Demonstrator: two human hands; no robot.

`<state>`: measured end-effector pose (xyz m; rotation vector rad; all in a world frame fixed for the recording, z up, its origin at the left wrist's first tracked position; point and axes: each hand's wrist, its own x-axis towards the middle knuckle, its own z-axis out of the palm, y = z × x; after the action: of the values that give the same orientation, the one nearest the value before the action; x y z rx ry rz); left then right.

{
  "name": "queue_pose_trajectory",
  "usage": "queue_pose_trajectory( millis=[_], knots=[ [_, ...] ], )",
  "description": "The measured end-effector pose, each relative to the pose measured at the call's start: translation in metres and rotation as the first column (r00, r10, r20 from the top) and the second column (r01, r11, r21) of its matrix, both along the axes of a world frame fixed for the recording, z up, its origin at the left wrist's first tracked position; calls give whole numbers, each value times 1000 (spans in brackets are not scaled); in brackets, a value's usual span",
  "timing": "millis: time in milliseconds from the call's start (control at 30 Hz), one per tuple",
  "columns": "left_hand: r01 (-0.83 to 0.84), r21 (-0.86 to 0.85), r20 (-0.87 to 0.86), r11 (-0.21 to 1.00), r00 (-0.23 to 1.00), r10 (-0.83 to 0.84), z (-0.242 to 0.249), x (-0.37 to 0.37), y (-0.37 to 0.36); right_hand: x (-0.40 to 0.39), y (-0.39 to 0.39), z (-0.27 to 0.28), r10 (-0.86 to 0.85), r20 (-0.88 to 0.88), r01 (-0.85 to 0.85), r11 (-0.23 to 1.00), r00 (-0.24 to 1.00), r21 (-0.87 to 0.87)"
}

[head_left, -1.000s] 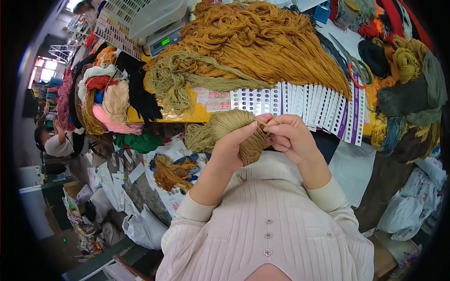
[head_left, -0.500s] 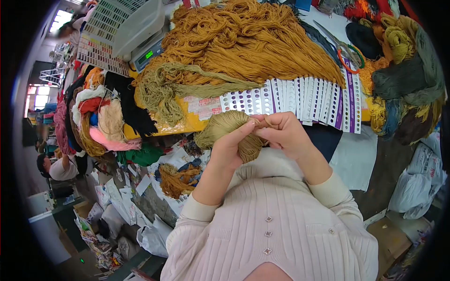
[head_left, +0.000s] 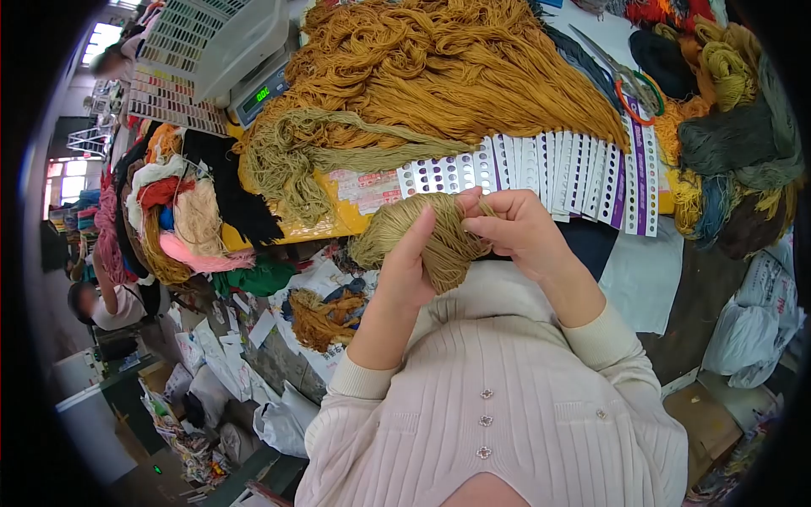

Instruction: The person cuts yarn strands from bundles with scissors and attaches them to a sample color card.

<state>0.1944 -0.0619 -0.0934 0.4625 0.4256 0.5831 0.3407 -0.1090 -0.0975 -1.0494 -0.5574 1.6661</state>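
A bundled skein of olive-tan yarn (head_left: 395, 226) is held just off the table's near edge, in front of my body. My left hand (head_left: 409, 269) grips it from the left, thumb raised along its side and the other fingers hidden beneath. At the skein's upper right, my right hand (head_left: 525, 235) is closed in a pinch on a strand or loop of the same yarn. Just beyond lie perforated white cards (head_left: 525, 173) in a fanned row, and a loose olive hank (head_left: 291, 160).
A big heap of golden-brown yarn (head_left: 431, 68) covers the table. Scissors (head_left: 610, 68) lie to its right, a digital scale (head_left: 260, 95) to its left. Colored yarn bundles (head_left: 173, 198) hang at the left and dark hanks (head_left: 718, 139) at the right. Another person (head_left: 114, 304) is far left.
My left thumb has moved back from the pinched strand and now points up along the skein. My right hand still pinches the yarn, its fingers slightly shifted.
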Motion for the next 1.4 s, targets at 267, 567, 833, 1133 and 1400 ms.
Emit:
queue_pose_trajectory(
  millis=[267,567,833,1133,1400],
  knots=[
    [-17,-113,42,993,999,21,-1,2,0,3,-1,3,-46,-148,39,998,988,-51],
    [-56,-20,-122,998,991,53,-7,0,0,4,-1,-12,-18,-270,40,996,963,77],
    [-55,-85,-18,995,998,54,-7,-4,1,9,-4,-10,0,-310,10,1000,951,29],
    [14,-48,3,999,1000,-14,-3,1,-1,-2,1,0,-5,-46,4,999,999,-33],
    [-70,-66,-136,995,989,60,4,2,-1,1,1,-1,-53,-226,46,998,973,-35]
  ],
)
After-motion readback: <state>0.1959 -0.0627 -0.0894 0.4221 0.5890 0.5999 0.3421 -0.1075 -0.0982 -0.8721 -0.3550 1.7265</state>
